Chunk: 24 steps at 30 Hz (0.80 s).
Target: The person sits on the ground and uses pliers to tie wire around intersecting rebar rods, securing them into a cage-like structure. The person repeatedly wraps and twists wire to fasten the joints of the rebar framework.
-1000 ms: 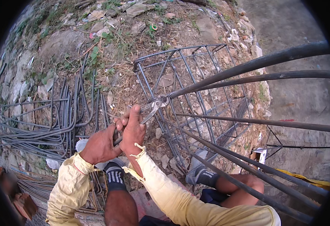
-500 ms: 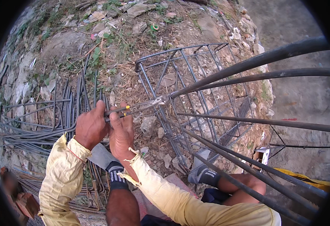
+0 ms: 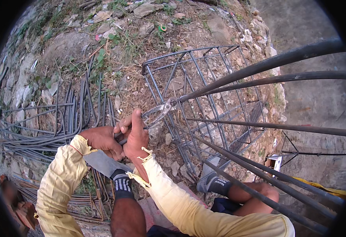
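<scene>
A pair of metal pincers (image 3: 164,108) stretches from my hands to the near end of a thick dark steel bar (image 3: 228,79), its jaws at the bar's tip. The two pincer handles are spread apart. My left hand (image 3: 103,141) curls around the lower handle's end. Against it, my right hand (image 3: 136,136) grips too, thumb pointing up beside the upper handle; its fingers are partly hidden. Behind the jaws, a cage of tied steel rods (image 3: 192,55) lies on the stony ground.
Bent steel rods (image 3: 34,138) are piled at the left, with rusty hooked rods (image 3: 98,199) below. More long bars (image 3: 275,125) cross the right side at waist height. My grey shoes (image 3: 103,162) rest on rubble. Broken bricks (image 3: 24,213) lie at lower left; grey ground (image 3: 299,27) lies beyond the stony edge.
The pincer handles have spread apart. My left hand has dropped lower, and my right hand has turned with its thumb up. The jaws remain at the bar's tip.
</scene>
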{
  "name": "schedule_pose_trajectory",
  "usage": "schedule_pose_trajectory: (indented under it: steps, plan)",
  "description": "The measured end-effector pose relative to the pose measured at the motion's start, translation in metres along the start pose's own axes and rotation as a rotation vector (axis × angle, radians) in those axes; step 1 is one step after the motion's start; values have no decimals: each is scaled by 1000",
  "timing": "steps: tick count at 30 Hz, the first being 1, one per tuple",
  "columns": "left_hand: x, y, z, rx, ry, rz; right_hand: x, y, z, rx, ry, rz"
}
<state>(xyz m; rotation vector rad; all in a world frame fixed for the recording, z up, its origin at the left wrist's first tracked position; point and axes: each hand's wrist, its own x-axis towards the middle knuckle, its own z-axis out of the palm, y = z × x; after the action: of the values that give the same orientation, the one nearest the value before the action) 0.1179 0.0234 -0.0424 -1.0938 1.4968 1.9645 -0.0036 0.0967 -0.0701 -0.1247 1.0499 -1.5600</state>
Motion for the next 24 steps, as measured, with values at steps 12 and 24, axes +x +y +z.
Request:
schedule_pose_trajectory:
  steps: [12,24]
  plan:
    - [24,-17,50,651,1230,331,0,-10,47,-119,424,-38]
    - [10,-5,10,297,160,85,4,-3,-10,186,-179,-2]
